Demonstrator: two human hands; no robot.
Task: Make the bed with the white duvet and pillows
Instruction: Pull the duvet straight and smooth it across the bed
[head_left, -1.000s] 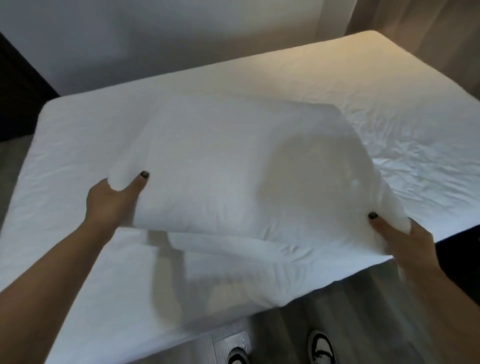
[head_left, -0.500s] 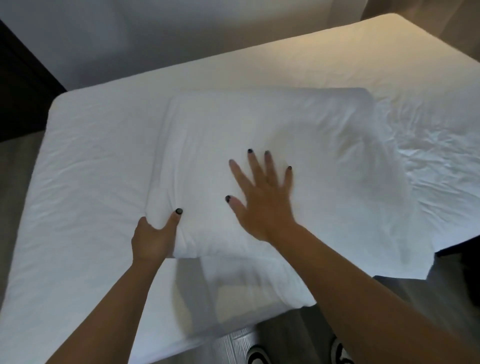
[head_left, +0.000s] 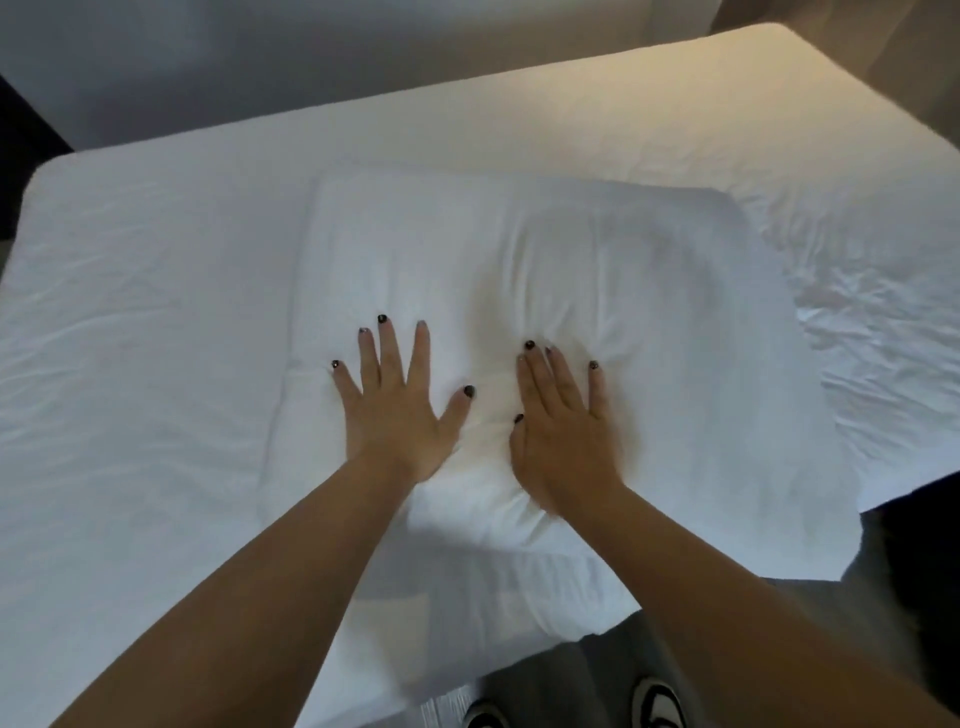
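Head view is showing both my palms pressing flat into the pillow (head_left: 524, 291), gripping nothing. My left hand (head_left: 397, 410) is lying with its fingers straight and fanned, just left of the frame's centre; my right hand (head_left: 563, 431) is lying beside it with its fingers straight and closer together, and the fabric is puckering into folds around its fingertips (head_left: 530, 358). Neither hand is pinching or curling round the cloth.

Outward from there, the pillow is sitting across the middle of the frame on the white sheet (head_left: 145, 332) of the bed (head_left: 597, 104), its loose case end trailing toward the lower right, past the mattress edge. No duvet is showing anywhere in frame. My shoes (head_left: 657, 701) are peeking out at the bottom edge.

I am judging this as the smoothing and plumping step for one pillow. Next, I think, it needs sliding toward the head of the bed and its slack case end tucking or squaring, which calls for taking hold at the corners rather than pressing.
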